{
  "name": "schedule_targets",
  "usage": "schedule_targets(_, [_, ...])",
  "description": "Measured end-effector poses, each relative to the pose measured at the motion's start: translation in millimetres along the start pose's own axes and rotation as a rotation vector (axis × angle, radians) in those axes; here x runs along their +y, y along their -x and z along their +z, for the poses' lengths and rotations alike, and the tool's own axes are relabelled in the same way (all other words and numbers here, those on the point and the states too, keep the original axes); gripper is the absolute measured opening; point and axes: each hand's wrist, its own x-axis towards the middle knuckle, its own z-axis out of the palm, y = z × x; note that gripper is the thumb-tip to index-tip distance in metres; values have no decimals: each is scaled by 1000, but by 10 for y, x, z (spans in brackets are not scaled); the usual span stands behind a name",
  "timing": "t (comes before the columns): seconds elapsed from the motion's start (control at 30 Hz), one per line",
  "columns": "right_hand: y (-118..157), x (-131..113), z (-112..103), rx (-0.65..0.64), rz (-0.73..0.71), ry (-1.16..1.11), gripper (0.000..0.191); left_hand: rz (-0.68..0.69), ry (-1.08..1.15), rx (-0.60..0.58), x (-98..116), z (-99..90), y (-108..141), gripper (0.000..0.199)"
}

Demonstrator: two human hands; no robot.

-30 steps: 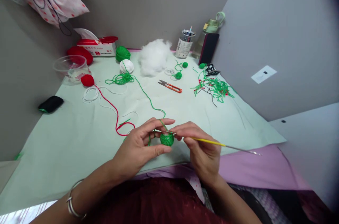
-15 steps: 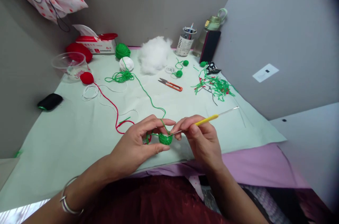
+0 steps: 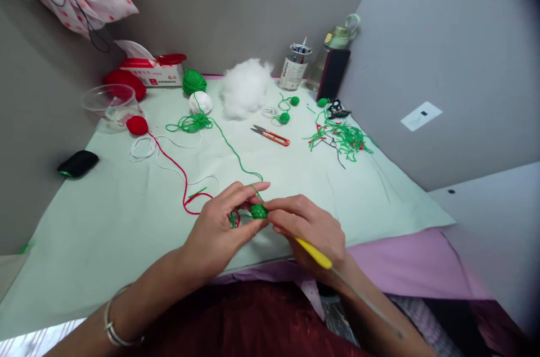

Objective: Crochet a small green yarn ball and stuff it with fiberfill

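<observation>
A small green crocheted piece [image 3: 259,211] is pinched between the thumb and fingers of my left hand [image 3: 223,221]. Green yarn [image 3: 236,155] runs from the table up over my left index finger. My right hand [image 3: 314,227] holds a yellow-handled crochet hook [image 3: 314,253], its free metal end pointing back over my forearm. The right fingertips meet the green piece at its right side. They hide the working tip of the hook. A loop of red yarn [image 3: 198,204] lies by my left fingers.
Thread snips [image 3: 270,135] lie mid-table, below white stuffing [image 3: 247,89]. Yarn scraps [image 3: 348,140] are heaped at right, near a phone [image 3: 333,75] and a pen jar [image 3: 294,69]. At left are a red yarn ball [image 3: 137,125], a plastic tub [image 3: 110,104] and a black case [image 3: 78,164].
My right hand has turned, so the hook's free end swings from up-right to down-right, towards me. The right fingers have closed in on the green piece, which has shifted slightly up and left.
</observation>
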Motion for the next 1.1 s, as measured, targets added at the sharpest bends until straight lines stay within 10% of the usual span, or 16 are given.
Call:
schedule_targets(0.23, [138, -71, 182, 162, -79, 280, 50, -89, 364, 128, 0, 186, 161, 36])
schedule_targets(0.5, [192, 13, 230, 230, -147, 240, 59, -412, 1000, -89, 37, 193, 23, 42])
schedule_targets(1.1, [77, 61, 116, 357, 335, -667, 18, -290, 714, -126, 24, 33, -7, 47])
